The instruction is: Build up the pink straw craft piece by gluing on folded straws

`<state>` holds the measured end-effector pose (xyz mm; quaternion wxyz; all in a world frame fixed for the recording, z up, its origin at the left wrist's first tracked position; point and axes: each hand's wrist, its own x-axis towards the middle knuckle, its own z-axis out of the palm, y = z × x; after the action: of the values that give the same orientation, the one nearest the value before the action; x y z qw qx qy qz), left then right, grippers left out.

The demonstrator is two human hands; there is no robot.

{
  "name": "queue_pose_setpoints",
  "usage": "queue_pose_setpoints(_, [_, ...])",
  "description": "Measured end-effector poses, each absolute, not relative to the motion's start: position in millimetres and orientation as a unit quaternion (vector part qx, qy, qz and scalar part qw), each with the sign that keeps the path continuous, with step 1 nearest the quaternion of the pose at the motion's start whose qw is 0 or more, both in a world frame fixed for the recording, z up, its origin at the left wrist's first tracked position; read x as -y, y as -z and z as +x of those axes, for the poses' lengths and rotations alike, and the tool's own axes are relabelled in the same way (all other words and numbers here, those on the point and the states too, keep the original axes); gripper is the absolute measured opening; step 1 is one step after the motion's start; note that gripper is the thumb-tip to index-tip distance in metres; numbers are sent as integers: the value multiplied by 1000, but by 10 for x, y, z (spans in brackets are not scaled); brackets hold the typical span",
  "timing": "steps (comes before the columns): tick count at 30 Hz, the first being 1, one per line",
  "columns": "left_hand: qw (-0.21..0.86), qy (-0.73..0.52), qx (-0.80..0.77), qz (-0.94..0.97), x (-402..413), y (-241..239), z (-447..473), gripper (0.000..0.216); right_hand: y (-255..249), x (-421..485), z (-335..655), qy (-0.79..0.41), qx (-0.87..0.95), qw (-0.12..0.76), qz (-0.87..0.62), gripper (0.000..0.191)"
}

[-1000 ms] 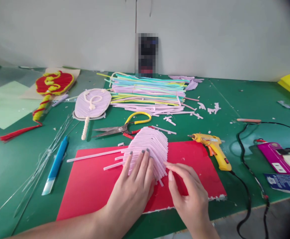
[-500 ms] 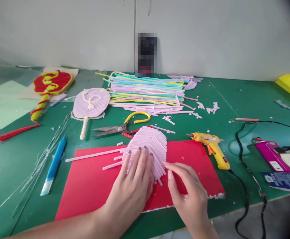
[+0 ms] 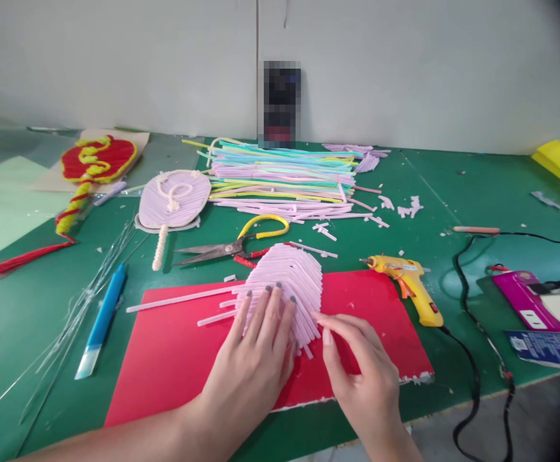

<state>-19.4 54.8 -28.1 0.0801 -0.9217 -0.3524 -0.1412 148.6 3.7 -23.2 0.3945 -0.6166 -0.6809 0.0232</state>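
Observation:
A fan-shaped piece made of glued pink straws point(image 3: 292, 276) lies on a red sheet point(image 3: 174, 346). My left hand point(image 3: 255, 359) lies flat on its near part, fingers stretched out and pressing down. My right hand point(image 3: 361, 372) sits just to the right, its fingertips curled and touching the straw ends at the piece's lower right edge. A few longer pink straws point(image 3: 178, 299) stick out to the left from under the piece.
Scissors point(image 3: 231, 244) with yellow and red handles lie behind the sheet. A yellow glue gun point(image 3: 407, 282) with a black cord point(image 3: 476, 372) lies to the right. A pile of coloured straws point(image 3: 284, 176), a finished pink fan point(image 3: 174, 200), a red and yellow fan point(image 3: 94, 160), thin wires point(image 3: 77, 308) and a blue knife point(image 3: 101, 321) lie around.
Both hands have stayed nearly still on the straw piece; the view has shifted slightly.

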Motion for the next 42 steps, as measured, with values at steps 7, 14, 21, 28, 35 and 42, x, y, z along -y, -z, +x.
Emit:
queue_pose_setpoints(7, [84, 132, 345, -925, -546, 280, -209, 48, 228, -52, 1475, -15, 689, 383, -615, 29])
queue_pose_setpoints(14, [84, 121, 342, -928, -549, 301, -210, 50, 230, -67, 1463, -12, 706, 357, -611, 25])
queue_pose_setpoints(21, [81, 128, 337, -929, -554, 278, -216, 47, 220, -64, 1466, -15, 715, 361, -599, 28])
queue_pose_setpoints(28, [71, 128, 333, -932, -580, 247, -201, 44, 214, -61, 1463, -26, 710, 357, -607, 27])
queue_pose_setpoints(35, [80, 126, 333, -931, -563, 273, -207, 49, 216, -66, 1469, -23, 703, 380, -600, 29])
queue_pose_setpoints(42, [81, 119, 333, -932, -547, 256, -215, 49, 219, -70, 1463, -24, 698, 383, -604, 28])
